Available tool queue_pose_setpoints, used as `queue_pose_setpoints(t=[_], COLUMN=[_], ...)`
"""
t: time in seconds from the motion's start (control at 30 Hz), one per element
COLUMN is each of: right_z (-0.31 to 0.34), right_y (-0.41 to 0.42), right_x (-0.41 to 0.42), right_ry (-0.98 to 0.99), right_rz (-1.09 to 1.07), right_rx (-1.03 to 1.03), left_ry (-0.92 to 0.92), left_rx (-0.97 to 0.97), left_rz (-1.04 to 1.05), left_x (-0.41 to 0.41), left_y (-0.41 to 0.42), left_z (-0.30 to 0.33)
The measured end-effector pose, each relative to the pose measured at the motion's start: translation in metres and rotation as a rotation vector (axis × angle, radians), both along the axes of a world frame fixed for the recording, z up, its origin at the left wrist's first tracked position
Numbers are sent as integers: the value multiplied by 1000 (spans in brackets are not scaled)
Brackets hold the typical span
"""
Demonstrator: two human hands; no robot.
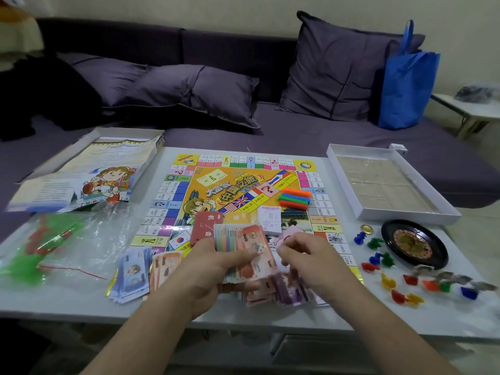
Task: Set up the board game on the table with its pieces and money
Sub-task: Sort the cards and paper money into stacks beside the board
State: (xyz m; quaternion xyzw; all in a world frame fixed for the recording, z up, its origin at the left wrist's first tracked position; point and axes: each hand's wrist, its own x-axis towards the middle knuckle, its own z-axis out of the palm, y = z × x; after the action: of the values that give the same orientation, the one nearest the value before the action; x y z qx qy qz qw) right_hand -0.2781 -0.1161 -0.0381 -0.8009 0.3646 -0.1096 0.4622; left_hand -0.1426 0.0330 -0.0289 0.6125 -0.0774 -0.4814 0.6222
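Left hand (pixel 216 262) grips fanned multicoloured banknotes (pixel 243 250); right hand (pixel 305 257) apparently pinches one pink note over board (pixel 216 190).

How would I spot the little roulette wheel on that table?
Start at the white tray on the table's right side. Just in front of it sits the roulette wheel. It is a round black dish with a gold centre, far bigger than the small coloured pawns beside it.

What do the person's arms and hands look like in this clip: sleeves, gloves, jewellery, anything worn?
Both forearms are bare right to the frame's bottom edge; no sleeve shows. The left hand and right hand are ungloved, with no watch, bracelet or ring visible on wrists or fingers.
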Motion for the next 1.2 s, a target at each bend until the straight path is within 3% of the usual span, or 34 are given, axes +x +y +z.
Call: queue_pose_setpoints(t=[0.07,0.63,0.9,1.2], right_z=[4,4,-10,-10], right_y=[4,13,10,29], right_x=[2,10,16,20], right_ry=[-118,-133,97,263], right_rz=[43,6,-37,-6], right_rx=[176,274,-1,-307], left_ry=[-27,-38,-48,-56], left_rx=[-13,-38,36,28], left_rz=[-35,24,264,203], left_x=[-4,2,28,22], left_y=[1,7,14,15], left_z=[1,-5,-10,-9])
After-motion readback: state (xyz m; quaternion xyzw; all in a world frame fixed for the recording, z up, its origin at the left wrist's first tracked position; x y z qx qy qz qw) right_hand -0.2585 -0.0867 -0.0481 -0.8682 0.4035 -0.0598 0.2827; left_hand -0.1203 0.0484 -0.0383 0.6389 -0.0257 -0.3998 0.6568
